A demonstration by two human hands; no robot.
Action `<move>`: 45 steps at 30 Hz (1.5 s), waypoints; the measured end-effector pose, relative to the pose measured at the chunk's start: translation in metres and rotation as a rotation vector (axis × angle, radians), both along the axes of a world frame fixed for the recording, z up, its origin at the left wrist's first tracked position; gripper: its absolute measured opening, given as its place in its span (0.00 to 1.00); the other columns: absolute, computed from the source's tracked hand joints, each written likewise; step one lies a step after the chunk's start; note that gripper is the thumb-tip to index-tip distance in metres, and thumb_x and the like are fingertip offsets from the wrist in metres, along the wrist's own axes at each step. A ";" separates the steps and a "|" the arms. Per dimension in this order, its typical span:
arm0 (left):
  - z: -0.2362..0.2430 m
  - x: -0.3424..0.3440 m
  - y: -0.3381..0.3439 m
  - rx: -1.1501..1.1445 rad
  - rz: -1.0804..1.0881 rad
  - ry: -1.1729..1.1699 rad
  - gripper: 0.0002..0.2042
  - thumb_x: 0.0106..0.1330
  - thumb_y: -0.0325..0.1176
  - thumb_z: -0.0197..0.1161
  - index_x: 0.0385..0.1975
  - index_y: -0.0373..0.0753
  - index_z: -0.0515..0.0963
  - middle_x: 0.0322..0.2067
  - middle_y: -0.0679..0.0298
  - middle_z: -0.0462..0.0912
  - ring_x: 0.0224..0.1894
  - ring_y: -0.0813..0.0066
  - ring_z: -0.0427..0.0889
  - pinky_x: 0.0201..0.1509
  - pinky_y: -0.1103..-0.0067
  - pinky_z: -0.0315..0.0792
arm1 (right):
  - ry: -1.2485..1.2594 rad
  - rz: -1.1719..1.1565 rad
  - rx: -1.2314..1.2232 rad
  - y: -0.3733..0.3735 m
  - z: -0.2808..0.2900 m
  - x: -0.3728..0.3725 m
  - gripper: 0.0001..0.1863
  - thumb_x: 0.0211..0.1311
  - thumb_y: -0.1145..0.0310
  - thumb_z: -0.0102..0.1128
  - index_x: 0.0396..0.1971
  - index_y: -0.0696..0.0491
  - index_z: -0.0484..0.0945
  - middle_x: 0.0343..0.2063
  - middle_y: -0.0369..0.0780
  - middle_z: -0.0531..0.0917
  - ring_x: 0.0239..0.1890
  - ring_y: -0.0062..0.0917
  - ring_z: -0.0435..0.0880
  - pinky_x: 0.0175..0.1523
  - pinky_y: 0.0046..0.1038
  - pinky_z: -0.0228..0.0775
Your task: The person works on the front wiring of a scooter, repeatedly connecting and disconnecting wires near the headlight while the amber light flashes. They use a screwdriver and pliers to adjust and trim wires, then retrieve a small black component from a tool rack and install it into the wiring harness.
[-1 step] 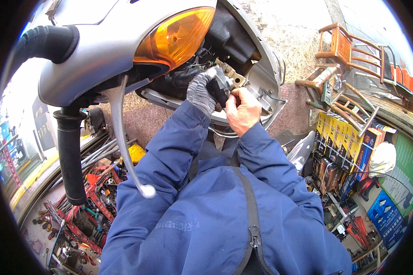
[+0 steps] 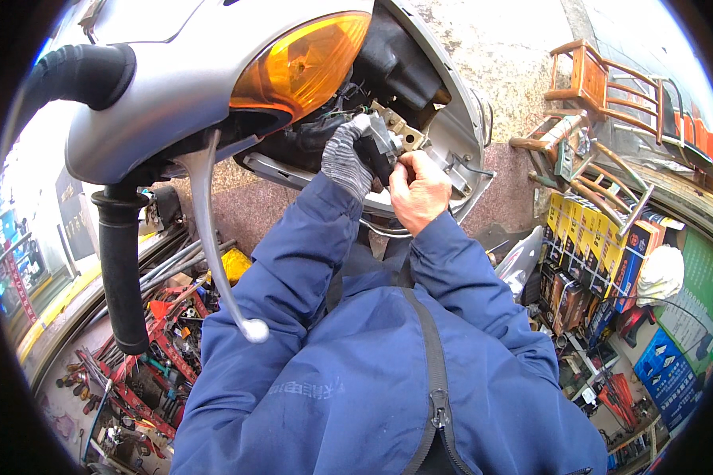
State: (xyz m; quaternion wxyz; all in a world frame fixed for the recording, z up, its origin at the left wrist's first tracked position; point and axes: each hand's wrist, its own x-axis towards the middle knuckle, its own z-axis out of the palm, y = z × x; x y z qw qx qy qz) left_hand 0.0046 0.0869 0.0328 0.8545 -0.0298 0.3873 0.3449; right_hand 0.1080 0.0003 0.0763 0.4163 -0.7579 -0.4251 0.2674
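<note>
My left hand (image 2: 346,158), in a grey striped glove, is closed round a small black-and-silver part (image 2: 382,142) at the opened front of a grey scooter (image 2: 166,95). My bare right hand (image 2: 421,192) meets it from the right, thumb and forefinger pinched at the part's lower end. Whatever lies between those fingertips is too small to make out. Just beyond the part sits a tan metal bracket (image 2: 408,131) with holes. Dark wiring (image 2: 325,119) runs into the body beside my glove.
The orange turn-signal lens (image 2: 301,67), brake lever (image 2: 218,229) and black handlebar grip (image 2: 121,269) are at left. Tools and red parts (image 2: 154,372) crowd the lower left. Wooden chairs (image 2: 586,79), yellow boxes (image 2: 578,237) and a white cloth (image 2: 660,275) stand at right.
</note>
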 end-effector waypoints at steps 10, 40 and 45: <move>-0.001 0.002 0.002 -0.046 0.001 -0.010 0.10 0.60 0.40 0.57 0.35 0.41 0.76 0.34 0.60 0.81 0.38 0.61 0.80 0.47 0.65 0.75 | -0.033 0.024 -0.015 0.004 -0.002 -0.001 0.03 0.50 0.74 0.58 0.25 0.57 0.77 0.21 0.46 0.80 0.24 0.38 0.80 0.32 0.33 0.73; 0.001 -0.008 -0.045 0.085 -0.002 0.235 0.07 0.59 0.24 0.59 0.37 0.36 0.76 0.30 0.59 0.80 0.34 0.64 0.82 0.42 0.67 0.80 | -0.045 0.183 -0.104 -0.033 -0.006 -0.002 0.04 0.53 0.74 0.62 0.26 0.58 0.77 0.16 0.39 0.79 0.18 0.20 0.77 0.26 0.24 0.69; -0.003 -0.005 -0.049 0.065 0.025 0.306 0.06 0.59 0.24 0.60 0.36 0.37 0.75 0.29 0.60 0.80 0.32 0.65 0.82 0.41 0.70 0.80 | 0.061 0.201 -0.119 -0.032 -0.004 0.004 0.04 0.54 0.73 0.63 0.27 0.58 0.78 0.16 0.39 0.80 0.19 0.18 0.78 0.26 0.22 0.70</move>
